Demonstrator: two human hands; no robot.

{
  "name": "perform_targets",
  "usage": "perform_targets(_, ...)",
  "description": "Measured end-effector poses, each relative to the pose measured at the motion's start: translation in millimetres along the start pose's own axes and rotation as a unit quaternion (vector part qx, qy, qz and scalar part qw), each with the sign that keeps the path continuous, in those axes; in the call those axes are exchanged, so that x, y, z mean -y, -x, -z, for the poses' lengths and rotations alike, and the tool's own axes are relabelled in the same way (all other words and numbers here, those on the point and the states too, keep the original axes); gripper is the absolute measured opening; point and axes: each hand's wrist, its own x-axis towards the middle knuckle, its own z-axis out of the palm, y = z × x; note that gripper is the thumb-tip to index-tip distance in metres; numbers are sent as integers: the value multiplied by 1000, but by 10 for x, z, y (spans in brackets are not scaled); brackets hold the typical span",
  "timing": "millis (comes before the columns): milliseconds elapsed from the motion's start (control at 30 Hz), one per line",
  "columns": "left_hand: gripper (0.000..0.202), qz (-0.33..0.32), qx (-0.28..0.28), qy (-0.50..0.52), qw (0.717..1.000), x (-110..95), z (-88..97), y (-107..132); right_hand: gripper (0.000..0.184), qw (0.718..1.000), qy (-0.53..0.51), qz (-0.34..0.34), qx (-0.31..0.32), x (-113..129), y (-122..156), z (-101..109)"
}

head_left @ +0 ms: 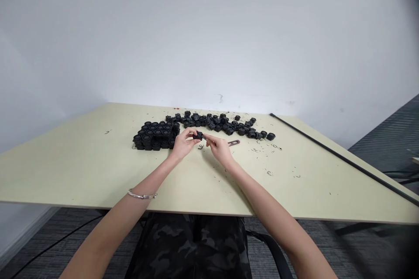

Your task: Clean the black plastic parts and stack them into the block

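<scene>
Over the middle of the table, my left hand pinches a small black block-shaped part between thumb and fingers. My right hand is closed around a slim tool, whose reddish-brown slotted handle end sticks out past the hand. The tool's tip meets the right side of the black part; its exact shape is too small to make out. Just left of my left hand stand stacked rows of black parts with round rings on top. Behind both hands lies a loose heap of similar black parts.
Thin black curled shavings are scattered over the pale table, mostly on the right. A long black rod runs along the table's right side. A white wall rises behind the table.
</scene>
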Motion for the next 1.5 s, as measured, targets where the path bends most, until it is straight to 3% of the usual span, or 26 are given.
perform_targets(267, 22, -9, 2, -4, 1000, -28, 0, 6, 34, 996, -62, -61, 26, 89, -12, 13)
perform_targets(433, 21, -12, 2, -9, 1000, -46, 5, 13, 36, 978, -153, -125, 65, 124, -14, 14)
perform_targets(633, 19, -16, 9, -25, 1000, -44, 5, 14, 32, 915, -312, -218, 133, 131, -13, 43)
perform_targets(767, 17, -18, 3, -27, 999, -30, 8, 9, 29, 875, -383, -244, 170, 127, -4, 66)
perform_targets(1167, 16, -23, 14, -37, 999, -71, 11, 10, 9, 797, -471, -317, 208, 140, -11, 124)
perform_targets(1500, 9, -119, 31, -142, 982, -45, 71, 5, 18, 744, -521, -348, 231, 197, -11, 147)
